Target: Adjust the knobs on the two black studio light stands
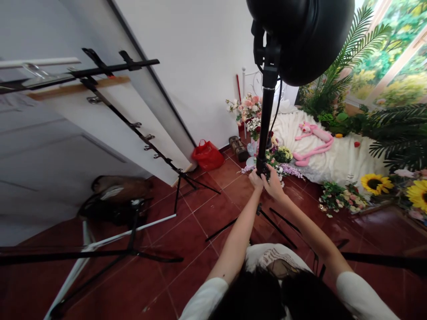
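A black light stand [266, 116] rises in front of me, with a large black lamp head [305, 38] mounted at its top. Both of my hands are at the collar on its pole. My left hand [256, 179] is wrapped round the pole just below the collar. My right hand [274, 182] grips the same spot from the right, its thumb against the collar. A thin black cable [277, 104] hangs beside the pole. The stand's legs [275, 226] spread on the floor below my forearms.
To the left, a backdrop stand [123, 116] holds a white board with metal clips. A red bag [208, 154] lies by the wall. On the right, a pink plush toy [315, 142] rests on white fur cloth [350, 162], among sunflowers [376, 183] and palm leaves. Several tripod legs cross the tiled floor [187, 266].
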{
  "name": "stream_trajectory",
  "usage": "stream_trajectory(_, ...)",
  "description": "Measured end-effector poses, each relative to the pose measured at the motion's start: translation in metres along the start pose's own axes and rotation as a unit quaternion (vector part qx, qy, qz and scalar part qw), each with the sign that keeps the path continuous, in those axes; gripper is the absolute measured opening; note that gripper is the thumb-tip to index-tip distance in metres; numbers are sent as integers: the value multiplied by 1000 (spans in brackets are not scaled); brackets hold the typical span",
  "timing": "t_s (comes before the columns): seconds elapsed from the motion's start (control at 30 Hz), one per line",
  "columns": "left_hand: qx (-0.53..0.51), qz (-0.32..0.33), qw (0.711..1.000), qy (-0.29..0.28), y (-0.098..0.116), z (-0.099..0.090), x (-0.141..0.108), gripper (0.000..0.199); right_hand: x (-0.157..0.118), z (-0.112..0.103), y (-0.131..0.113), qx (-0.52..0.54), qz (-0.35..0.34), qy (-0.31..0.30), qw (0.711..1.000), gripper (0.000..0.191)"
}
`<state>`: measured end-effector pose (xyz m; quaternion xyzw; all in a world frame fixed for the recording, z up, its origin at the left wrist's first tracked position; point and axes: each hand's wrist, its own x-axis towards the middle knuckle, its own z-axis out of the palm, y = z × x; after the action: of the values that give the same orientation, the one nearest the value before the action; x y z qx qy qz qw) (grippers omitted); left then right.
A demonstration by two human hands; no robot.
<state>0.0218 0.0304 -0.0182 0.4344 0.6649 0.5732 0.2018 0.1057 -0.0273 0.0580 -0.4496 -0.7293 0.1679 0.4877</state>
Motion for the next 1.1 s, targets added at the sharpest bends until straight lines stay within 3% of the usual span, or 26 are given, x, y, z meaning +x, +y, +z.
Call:
stream_trajectory(0.23,-53,-70,996,3,10,-3,2,30,-22,-13,19,-22,9,-4,1000,41)
stream_trajectory(0.43,-108,-100,989,-13,24,-10,1,36,-12,0,37,-31,-5,-47,998,42)
stream_trajectory(0.6,-83,-98,992,-19,27,-13,2,32,-1,6,45,-32,16,-38,999,38)
stream_trajectory(0.97,-36,-91,995,3,14,-8,3,28,14,8,52,161,140,13,977,36)
stream_trajectory(1.1,-38,-81,996,6,13,-7,2,27,22,11,53,186,177,31,966,40)
